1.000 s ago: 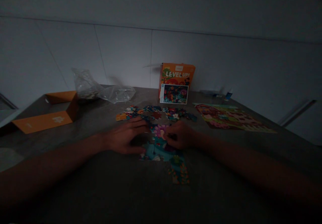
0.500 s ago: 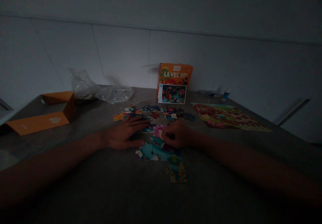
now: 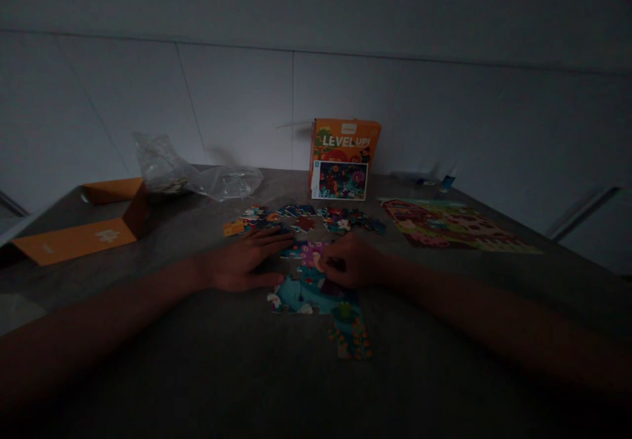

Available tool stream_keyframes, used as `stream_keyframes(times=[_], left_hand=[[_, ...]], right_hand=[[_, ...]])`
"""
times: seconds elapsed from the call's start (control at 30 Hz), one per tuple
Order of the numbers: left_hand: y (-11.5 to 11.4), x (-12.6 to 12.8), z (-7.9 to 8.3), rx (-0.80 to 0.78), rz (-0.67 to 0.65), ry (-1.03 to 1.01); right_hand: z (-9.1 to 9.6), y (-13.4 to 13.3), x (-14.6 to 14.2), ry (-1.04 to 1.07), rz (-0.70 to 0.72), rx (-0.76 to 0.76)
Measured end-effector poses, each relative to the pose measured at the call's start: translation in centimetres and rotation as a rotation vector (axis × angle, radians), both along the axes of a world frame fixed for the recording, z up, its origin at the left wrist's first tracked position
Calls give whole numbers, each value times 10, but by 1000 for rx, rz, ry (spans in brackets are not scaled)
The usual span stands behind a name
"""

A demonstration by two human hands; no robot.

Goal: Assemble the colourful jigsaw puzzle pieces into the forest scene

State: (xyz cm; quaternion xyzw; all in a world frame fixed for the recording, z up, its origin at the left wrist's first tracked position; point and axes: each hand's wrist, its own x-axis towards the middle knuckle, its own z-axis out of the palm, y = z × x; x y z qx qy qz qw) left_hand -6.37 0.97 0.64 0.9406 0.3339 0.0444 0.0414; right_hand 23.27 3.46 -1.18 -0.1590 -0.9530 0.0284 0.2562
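Observation:
A partly joined jigsaw puzzle, mostly teal, lies on the grey table in front of me. My left hand rests flat at its left side, fingers spread, with the fingertips by a dark blue part and the thumb at the teal edge. Curled over the puzzle's upper right is my right hand, its fingers closed at a puzzle piece with a pink flower. The fingertips partly hide that piece. Just beyond both hands lie several loose puzzle pieces.
An orange puzzle box stands at the back, a picture card leaning on it. To the left are an open orange box tray and clear plastic bags. A farm-scene puzzle and a small blue-labelled bottle lie right.
The view has shifted slightly. Both hands stay almost in the same place at the puzzle, the right one still closed by the pink flower piece.

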Motion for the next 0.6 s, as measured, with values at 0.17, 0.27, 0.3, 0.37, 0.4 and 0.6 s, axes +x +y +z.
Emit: stream_keyframes(times=[0.17, 0.27, 0.3, 0.37, 0.4, 0.6], left_hand=[[-1, 0, 0, 16, 119, -2], [0, 0, -1, 30, 141, -24], [0, 0, -1, 28, 138, -26], [1, 0, -1, 20, 112, -20], [1, 0, -1, 16, 93, -16], [4, -2, -3, 25, 62, -15]], right_hand=[[1, 0, 0, -8, -4, -12], [1, -1, 0, 3, 0, -22], [1, 0, 0, 3, 0, -24], [0, 0, 0, 2, -10, -25], [-1, 0, 0, -1, -14, -26], [-2, 1, 1, -9, -6, -37]])
